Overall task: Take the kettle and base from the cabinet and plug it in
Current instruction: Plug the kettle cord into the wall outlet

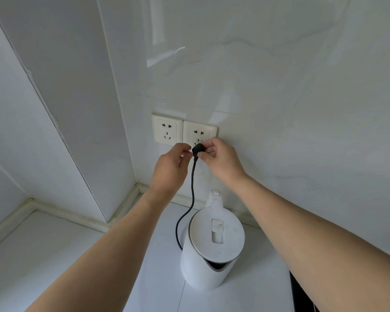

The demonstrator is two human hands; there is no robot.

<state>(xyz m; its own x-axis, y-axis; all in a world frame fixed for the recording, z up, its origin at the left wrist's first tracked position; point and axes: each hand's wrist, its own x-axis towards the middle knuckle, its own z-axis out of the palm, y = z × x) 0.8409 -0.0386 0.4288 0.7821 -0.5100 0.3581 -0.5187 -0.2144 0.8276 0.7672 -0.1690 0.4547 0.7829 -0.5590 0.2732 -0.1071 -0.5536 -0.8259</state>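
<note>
A white kettle (212,248) stands upright on the white counter (54,255), its lid closed; its base is hidden beneath it. A black cord (192,188) rises from behind the kettle to a black plug (198,150). My right hand (221,158) pinches the plug from the right, just in front of the right wall socket (199,134). My left hand (171,167) is at the plug's left side, fingertips curled toward it and touching or nearly touching it. Whether the prongs are in the socket is hidden.
A second cream socket (167,129) sits left of the first, unused. Glossy white wall tiles rise behind, with a boxed corner column (81,109) at left. A dark edge (300,296) shows at the counter's lower right.
</note>
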